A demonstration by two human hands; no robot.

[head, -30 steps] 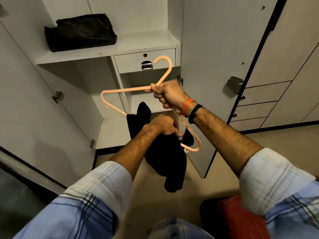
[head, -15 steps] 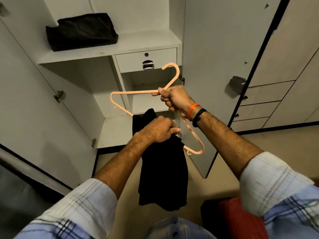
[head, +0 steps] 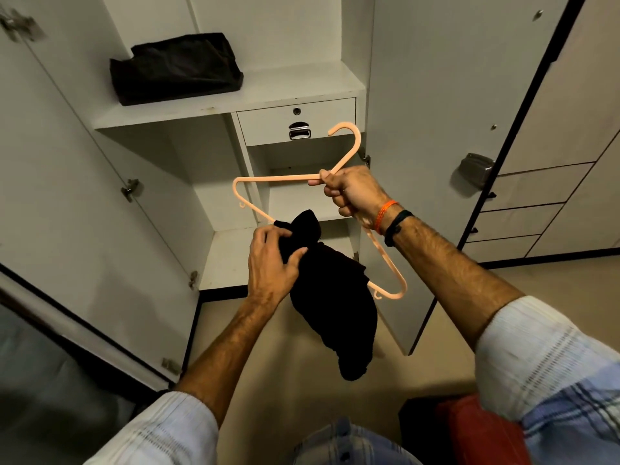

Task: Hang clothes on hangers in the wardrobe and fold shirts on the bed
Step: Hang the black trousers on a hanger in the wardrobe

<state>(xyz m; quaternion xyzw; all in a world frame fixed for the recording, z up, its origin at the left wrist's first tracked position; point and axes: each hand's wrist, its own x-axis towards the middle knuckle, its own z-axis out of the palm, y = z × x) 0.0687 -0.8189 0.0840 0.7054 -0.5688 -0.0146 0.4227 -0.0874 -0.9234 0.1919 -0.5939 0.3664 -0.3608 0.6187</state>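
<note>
I stand in front of an open white wardrobe [head: 235,105]. My right hand [head: 352,193] grips a peach plastic hanger [head: 278,178] at its neck, held tilted with the hook pointing up. My left hand [head: 271,260] is shut on a black garment [head: 332,297], pinching a bunched part of it near the hanger's lower bar. The rest of the cloth hangs down through the hanger's frame toward the floor. The bar under the cloth is hidden.
A folded dark cloth [head: 174,67] lies on the wardrobe's upper shelf. Below it is a small drawer [head: 297,120] with a metal handle. Both wardrobe doors stand open at left [head: 67,213] and right [head: 432,129]. A red object [head: 476,431] sits at bottom right.
My left hand moved left and up along the hanger's lower bar, bunching the black garment there. The hanger stayed roughly in place in my right hand.
</note>
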